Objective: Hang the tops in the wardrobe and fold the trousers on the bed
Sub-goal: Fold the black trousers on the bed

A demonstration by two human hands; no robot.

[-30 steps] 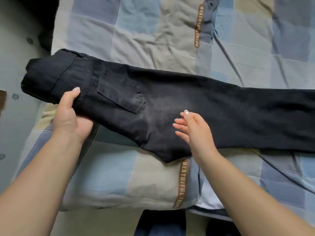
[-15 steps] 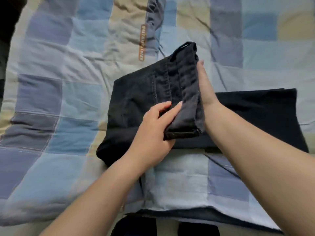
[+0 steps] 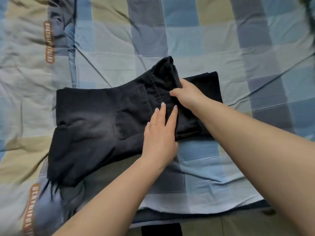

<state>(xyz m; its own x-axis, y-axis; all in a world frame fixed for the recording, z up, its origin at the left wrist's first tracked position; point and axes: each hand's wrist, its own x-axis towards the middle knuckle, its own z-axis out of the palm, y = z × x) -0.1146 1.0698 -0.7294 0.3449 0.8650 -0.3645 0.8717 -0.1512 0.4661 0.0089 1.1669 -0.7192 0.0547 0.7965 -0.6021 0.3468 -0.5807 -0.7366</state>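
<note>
A pair of black trousers lies folded over on the checked bed cover, its waistband turned to the right on top of the leg ends. My left hand lies flat with straight fingers on the trousers beside the back pocket. My right hand grips the waistband, fingers curled round its edge. The leg ends stick out to the right under the waistband.
The blue, grey and beige cover carries orange lettered strips and is wrinkled all round. The bed's near edge runs along the bottom, with a dark shape below it on the floor.
The trousers went from lying full length to being folded in half. The waistband has come down further onto the legs. My left hand has flattened on the cloth and my right hand now grips the waistband.
</note>
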